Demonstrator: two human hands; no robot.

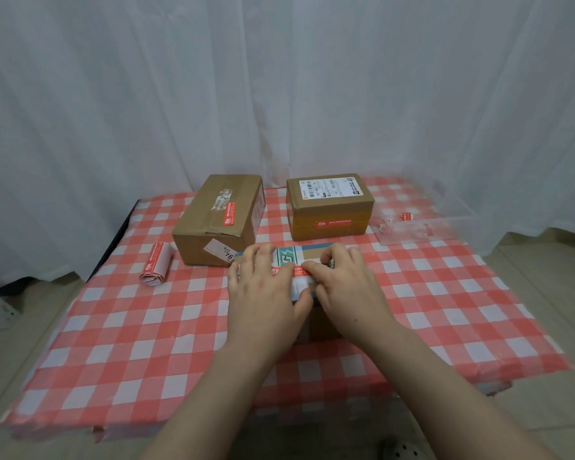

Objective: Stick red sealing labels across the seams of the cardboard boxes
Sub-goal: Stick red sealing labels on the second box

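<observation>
A small cardboard box with blue-green print lies near the table's middle, mostly hidden under both hands. A red sealing label runs across its top between the hands. My left hand lies flat on the box with fingers spread, touching the label's left part. My right hand rests on the box's right side, its thumb pressing the label's right end. Two more cardboard boxes stand behind: the left box carries a red label on its top, the right box has one on its front.
A roll of red labels lies at the left on the red-and-white checked tablecloth. A clear plastic tray with label scraps stands at the back right. White curtains hang behind the table. A shoe shows on the floor below.
</observation>
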